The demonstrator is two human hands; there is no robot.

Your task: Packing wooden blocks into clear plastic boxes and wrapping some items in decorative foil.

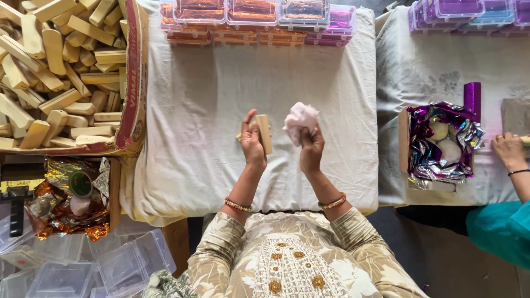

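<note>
Left hand (252, 140) grips a wooden block (264, 133), long axis near upright, top toward 12 o'clock; right hand (311, 148), at 3 o'clock, clutches a crumpled pink cloth (300, 118).

I see a pale tan wooden block (264, 133) in my left hand (252, 144) and a soft pink cloth (300, 120) in my right hand (311, 149); the table cover (210, 105) is plain white; at ten o'clock the wooden pieces (61, 72) are cream; at twelve o'clock the clear boxes (256, 19) show orange and magenta; at three o'clock the foil (441, 143) gleams purple and silver; my sleeves (221, 248) are beige with a leafy print.
</note>
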